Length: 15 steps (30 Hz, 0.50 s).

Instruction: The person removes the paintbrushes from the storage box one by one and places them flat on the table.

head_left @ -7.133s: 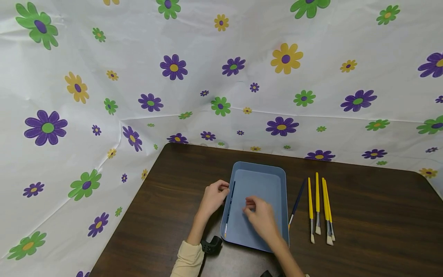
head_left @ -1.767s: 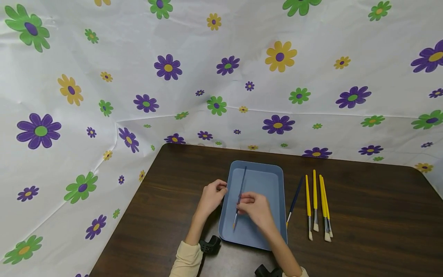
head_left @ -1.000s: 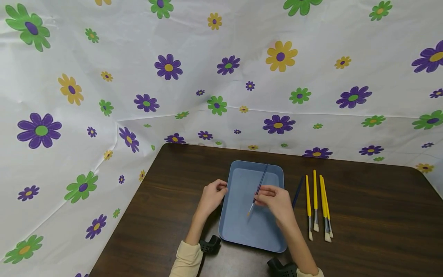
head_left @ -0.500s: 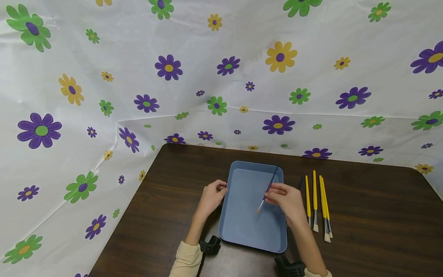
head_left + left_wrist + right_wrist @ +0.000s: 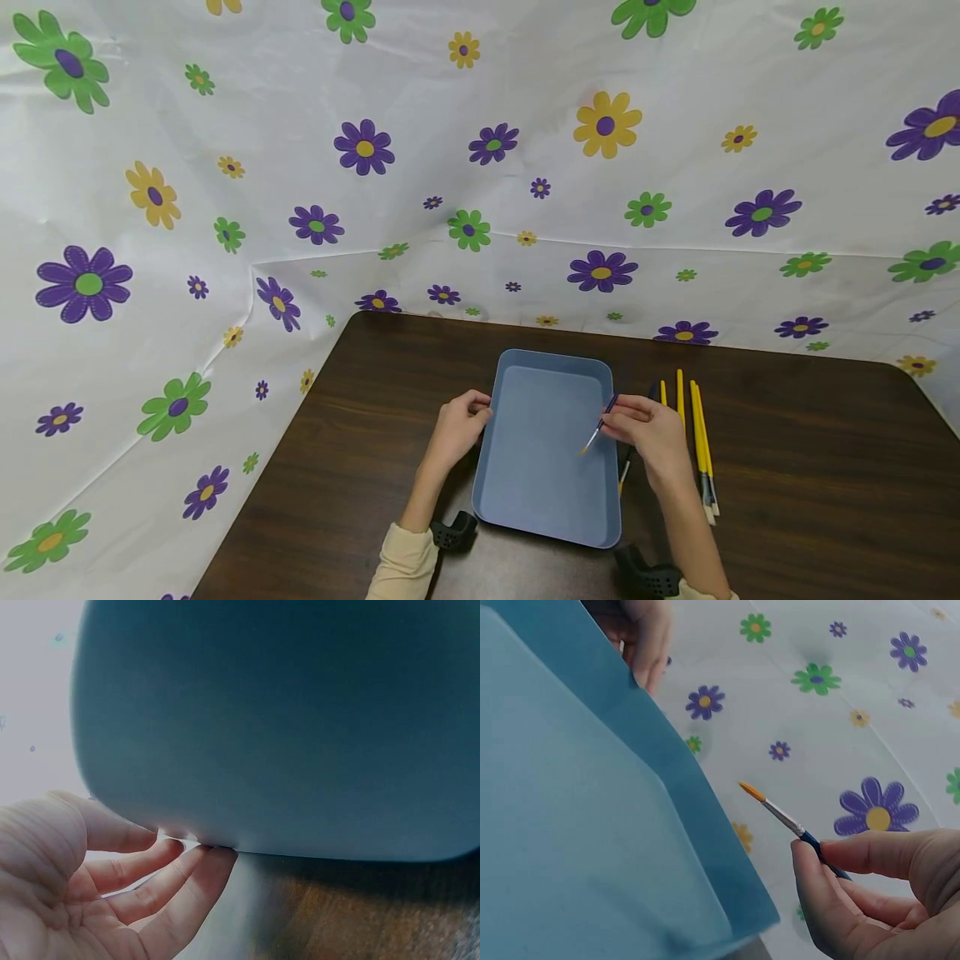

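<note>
A thin dark-blue paintbrush (image 5: pixel 602 424) is pinched between thumb and fingers of my right hand (image 5: pixel 651 437), just above the right rim of the blue-grey tray (image 5: pixel 555 492). Its orange-tan bristles (image 5: pixel 751 790) point down and left over the tray in the head view, while the handle end is hidden behind the hand in the right wrist view. On the tray's left side, my left hand (image 5: pixel 457 429) holds the rim, thumb and bent fingertips meeting at the edge in the left wrist view. Nothing lies inside the tray.
Right of the tray lie several yellow-handled brushes (image 5: pixel 700 425), partly covered by my right hand. Another dark-blue brush (image 5: pixel 625 472) lies beside the tray's right wall, mostly hidden. The brown table (image 5: pixel 360 433) meets a flower-printed sheet (image 5: pixel 420 100) behind and to the left.
The dark-blue brush lay along the tray's left wall at first. My right hand has taken hold of it, lifted it and carried it right to the right rim. The left hand stays put.
</note>
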Each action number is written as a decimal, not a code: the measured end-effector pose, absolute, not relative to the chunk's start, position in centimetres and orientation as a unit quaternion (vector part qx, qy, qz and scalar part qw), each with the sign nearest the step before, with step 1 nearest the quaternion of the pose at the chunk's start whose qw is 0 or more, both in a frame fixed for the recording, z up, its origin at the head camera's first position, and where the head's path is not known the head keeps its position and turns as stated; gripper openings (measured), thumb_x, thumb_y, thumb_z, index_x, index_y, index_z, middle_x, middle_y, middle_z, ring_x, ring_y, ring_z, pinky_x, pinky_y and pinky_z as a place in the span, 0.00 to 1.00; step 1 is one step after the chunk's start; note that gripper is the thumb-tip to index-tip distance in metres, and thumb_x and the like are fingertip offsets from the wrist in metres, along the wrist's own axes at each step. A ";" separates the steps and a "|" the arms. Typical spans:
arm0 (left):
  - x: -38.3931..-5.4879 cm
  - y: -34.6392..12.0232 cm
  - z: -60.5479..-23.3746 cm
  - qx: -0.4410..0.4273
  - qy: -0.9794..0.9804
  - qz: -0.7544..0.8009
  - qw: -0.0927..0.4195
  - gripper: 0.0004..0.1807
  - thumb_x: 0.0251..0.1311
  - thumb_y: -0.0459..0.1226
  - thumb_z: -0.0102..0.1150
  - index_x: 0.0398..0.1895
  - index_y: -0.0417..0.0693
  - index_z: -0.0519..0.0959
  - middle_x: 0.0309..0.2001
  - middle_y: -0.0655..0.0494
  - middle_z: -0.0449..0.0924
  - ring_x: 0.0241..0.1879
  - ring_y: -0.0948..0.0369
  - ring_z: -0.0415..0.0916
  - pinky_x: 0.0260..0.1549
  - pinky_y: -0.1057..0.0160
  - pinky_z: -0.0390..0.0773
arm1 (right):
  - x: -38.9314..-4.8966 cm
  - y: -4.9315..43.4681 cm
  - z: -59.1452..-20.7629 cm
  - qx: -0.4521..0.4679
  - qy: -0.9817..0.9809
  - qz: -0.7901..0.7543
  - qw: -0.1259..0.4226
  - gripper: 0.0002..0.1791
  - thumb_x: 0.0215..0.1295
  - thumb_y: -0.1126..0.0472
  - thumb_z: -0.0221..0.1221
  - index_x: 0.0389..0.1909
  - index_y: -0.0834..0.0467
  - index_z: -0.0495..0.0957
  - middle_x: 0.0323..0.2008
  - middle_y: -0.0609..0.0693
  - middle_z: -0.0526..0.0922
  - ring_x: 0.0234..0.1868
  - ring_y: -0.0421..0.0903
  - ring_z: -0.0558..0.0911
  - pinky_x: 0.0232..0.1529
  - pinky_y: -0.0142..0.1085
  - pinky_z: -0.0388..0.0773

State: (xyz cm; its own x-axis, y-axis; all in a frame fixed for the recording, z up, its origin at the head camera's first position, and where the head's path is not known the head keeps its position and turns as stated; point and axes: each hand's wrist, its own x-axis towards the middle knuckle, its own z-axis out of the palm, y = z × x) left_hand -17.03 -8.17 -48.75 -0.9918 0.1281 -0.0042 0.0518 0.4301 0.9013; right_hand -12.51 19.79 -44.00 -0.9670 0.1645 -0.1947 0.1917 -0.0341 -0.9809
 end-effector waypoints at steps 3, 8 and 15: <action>-17.0 -8.2 -48.8 0.054 0.845 0.530 0.034 0.12 0.68 0.31 0.59 0.50 0.34 0.83 0.40 0.44 0.86 0.30 0.57 0.83 0.23 0.62 0.83 | -12.5 20.6 -44.1 0.133 0.696 -0.705 0.012 0.24 0.71 0.76 0.58 0.64 0.82 0.65 0.32 0.44 0.87 0.32 0.36 0.88 0.39 0.31 0.85; -16.9 -8.2 -48.8 0.054 0.845 0.531 0.036 0.12 0.68 0.31 0.59 0.50 0.34 0.83 0.40 0.44 0.86 0.31 0.56 0.83 0.24 0.61 0.84 | -12.4 21.9 -44.5 0.138 0.698 -0.702 0.013 0.27 0.71 0.76 0.57 0.67 0.83 0.62 0.31 0.43 0.87 0.31 0.35 0.88 0.39 0.30 0.85; -16.9 -8.2 -48.7 0.050 0.843 0.535 0.041 0.12 0.68 0.31 0.59 0.51 0.34 0.83 0.40 0.45 0.86 0.32 0.56 0.84 0.25 0.60 0.84 | -12.3 23.8 -44.7 0.161 0.713 -0.682 0.024 0.34 0.73 0.75 0.56 0.73 0.81 0.53 0.30 0.41 0.86 0.30 0.34 0.87 0.38 0.29 0.85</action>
State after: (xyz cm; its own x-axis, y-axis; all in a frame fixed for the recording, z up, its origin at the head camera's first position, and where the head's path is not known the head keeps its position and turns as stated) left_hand -16.86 -8.20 -48.70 -0.9917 0.1281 -0.0149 0.0411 0.4233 0.9051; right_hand -12.30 23.80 -44.67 -0.9472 0.1969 -0.2530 0.2613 0.0171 -0.9651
